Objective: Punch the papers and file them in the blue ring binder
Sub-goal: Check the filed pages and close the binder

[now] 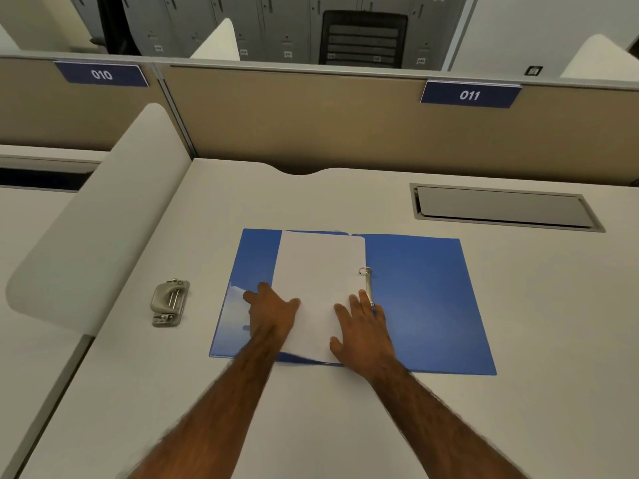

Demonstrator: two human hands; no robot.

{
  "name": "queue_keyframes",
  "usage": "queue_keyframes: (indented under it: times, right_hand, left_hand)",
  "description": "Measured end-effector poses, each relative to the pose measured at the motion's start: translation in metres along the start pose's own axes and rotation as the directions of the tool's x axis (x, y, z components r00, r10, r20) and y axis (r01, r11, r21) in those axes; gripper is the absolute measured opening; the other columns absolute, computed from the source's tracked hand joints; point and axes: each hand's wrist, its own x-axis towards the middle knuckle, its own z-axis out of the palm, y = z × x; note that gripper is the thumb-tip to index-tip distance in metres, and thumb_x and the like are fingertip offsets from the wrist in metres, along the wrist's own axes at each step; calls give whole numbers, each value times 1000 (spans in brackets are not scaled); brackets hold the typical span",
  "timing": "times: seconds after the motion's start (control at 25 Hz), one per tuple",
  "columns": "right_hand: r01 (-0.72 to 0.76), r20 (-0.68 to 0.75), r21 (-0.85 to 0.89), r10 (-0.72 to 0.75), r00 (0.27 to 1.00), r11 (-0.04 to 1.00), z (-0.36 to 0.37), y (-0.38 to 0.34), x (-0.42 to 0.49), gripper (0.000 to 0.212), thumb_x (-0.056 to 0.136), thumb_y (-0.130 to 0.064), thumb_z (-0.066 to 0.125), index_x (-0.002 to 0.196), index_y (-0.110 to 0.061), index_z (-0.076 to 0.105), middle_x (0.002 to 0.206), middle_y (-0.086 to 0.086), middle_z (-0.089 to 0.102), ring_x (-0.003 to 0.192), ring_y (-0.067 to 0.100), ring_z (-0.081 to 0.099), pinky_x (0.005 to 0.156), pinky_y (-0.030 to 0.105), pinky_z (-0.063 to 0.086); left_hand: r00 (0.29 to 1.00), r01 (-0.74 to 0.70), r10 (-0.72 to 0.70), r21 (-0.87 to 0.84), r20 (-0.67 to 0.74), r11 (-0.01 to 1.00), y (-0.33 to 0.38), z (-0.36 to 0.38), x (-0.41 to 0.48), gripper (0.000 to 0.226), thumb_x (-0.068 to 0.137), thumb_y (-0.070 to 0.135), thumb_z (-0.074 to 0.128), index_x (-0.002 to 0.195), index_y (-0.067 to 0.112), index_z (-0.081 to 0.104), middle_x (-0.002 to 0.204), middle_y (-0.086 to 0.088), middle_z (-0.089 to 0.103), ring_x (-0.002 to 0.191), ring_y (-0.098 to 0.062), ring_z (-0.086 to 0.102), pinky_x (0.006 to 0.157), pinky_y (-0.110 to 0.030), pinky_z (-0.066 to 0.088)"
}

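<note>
The blue ring binder (425, 299) lies open and flat on the desk. White papers (318, 271) lie on its left half, their right edge at the metal rings (367, 276). My left hand (275, 311) rests on the papers' left edge with fingers spread over the binder's left cover. My right hand (363, 328) lies flat on the papers' lower right part, fingertips near the lower ring. A grey metal hole punch (170, 302) sits on the desk to the left of the binder, apart from both hands.
A grey cable hatch (505, 207) is set into the desk at the back right. A white rounded divider (93, 216) borders the desk on the left. A tan partition (311, 122) with a 011 label runs along the back.
</note>
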Motion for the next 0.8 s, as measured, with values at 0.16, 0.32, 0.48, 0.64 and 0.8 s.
queue_keyframes:
  times: [0.16, 0.32, 0.48, 0.64, 0.8]
  right_hand:
    - [1, 6, 10, -1, 1000, 1000, -4, 1, 2, 62, 92, -48, 47, 147, -23, 32, 161, 11, 21, 152, 31, 6, 121, 53, 9]
    - [-55, 21, 73, 54, 998, 996, -13, -1, 5, 60, 95, -54, 43, 146, -23, 37, 160, 8, 27, 151, 28, 13, 121, 54, 3]
    - [-93, -79, 380, 133, 988, 920, -39, -14, 6, 61, 93, -63, 44, 141, -25, 46, 149, -1, 46, 139, 20, 38, 118, 44, 21]
    - [-101, -18, 814, 199, 980, 572, -79, -24, 7, 64, 90, -69, 45, 138, -27, 49, 142, -3, 53, 125, 17, 53, 104, 39, 46]
    - [-88, 21, 974, 304, 953, 208, -110, -9, 0, 51, 92, -66, 44, 123, -29, 58, 122, -2, 65, 104, 15, 64, 93, 40, 54]
  left_hand:
    - [997, -75, 69, -161, -45, 984, -7, -10, 8, 35, 99, 35, 51, 97, 2, 63, 97, -13, 65, 94, -30, 63, 91, -45, 52]
    - [996, -70, 81, -251, 33, 965, 0, -26, 12, 34, 100, 29, 51, 87, 1, 65, 92, -16, 65, 84, -27, 59, 83, -41, 50]
    - [986, -79, 130, -395, 106, 915, 20, -40, -2, 28, 96, 33, 58, 91, 7, 68, 92, -9, 70, 83, -26, 66, 70, -34, 52]
    - [955, -124, 238, -487, 178, 864, 56, -41, -28, 25, 91, 35, 65, 77, 14, 64, 84, -8, 72, 72, -23, 66, 65, -34, 54]
    - [916, -173, 332, -524, 225, 834, 97, -25, -58, 28, 87, 31, 71, 66, 17, 58, 68, -1, 68, 59, -14, 64, 52, -26, 49]
